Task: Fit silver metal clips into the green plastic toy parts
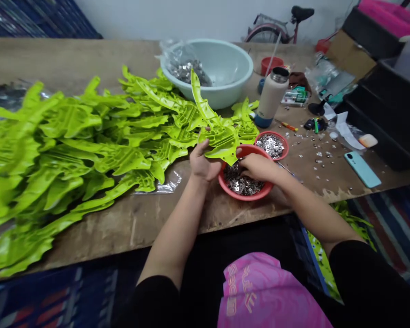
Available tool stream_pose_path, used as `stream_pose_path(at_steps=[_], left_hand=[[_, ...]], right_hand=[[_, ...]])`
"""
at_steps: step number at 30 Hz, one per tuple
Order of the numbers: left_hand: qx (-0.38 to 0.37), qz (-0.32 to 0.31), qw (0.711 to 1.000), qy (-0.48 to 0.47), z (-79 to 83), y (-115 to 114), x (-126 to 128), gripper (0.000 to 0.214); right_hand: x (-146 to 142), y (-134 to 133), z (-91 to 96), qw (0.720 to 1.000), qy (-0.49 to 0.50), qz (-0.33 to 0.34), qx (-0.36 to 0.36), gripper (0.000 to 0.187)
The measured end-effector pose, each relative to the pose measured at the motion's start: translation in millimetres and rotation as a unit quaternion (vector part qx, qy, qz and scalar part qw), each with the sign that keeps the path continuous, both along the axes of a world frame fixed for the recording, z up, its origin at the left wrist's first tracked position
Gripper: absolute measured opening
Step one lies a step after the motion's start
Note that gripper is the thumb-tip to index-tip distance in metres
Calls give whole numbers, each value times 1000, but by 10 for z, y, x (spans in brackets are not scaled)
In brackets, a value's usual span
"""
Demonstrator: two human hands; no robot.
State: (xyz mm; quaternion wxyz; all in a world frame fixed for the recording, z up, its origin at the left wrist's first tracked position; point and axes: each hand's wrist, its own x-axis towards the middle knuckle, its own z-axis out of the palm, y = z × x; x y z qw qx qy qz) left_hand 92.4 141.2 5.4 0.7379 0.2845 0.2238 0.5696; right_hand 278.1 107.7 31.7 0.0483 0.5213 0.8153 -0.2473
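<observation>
My left hand [205,161] grips a lime-green moulded plastic part [222,139], its curved arm pointing up and its ribbed face toward me. The part's lower tip hangs over the rim of a red bowl [248,197] filled with small metal clips [242,184]. Into that bowl reaches my right hand [258,167], fingers bent together among the clips; the fingertips are hidden, so what they pinch does not show. Just behind it, a smaller red bowl [287,152] holds more shiny metal pieces [270,145].
Many green plastic parts [89,150] are heaped at the left. Behind stands a pale blue basin [232,68] with a bag of metal pieces [191,72]. To the right are a bottle [271,98], a phone [362,169], scattered small pieces [323,155] and black crates [379,114].
</observation>
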Motion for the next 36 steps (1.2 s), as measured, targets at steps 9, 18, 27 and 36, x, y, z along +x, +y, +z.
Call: stream_pose_path(at_steps=[9,18,27,36], left_hand=[[42,27,998,34,-89,-98,-28,61],[178,-34,982,54,-246,-255,152,57],[248,10,965,84,-457,-198,238,52],[227,-7,972,53,-445,-177,208,54]], right_hand=[[482,243,142,884,453,7,-112,27],[82,114,-173,748,644,-155,-31,43],[50,23,-109,790,597,-138,16,38],[33,22,-136,807,572,-141,31,38]])
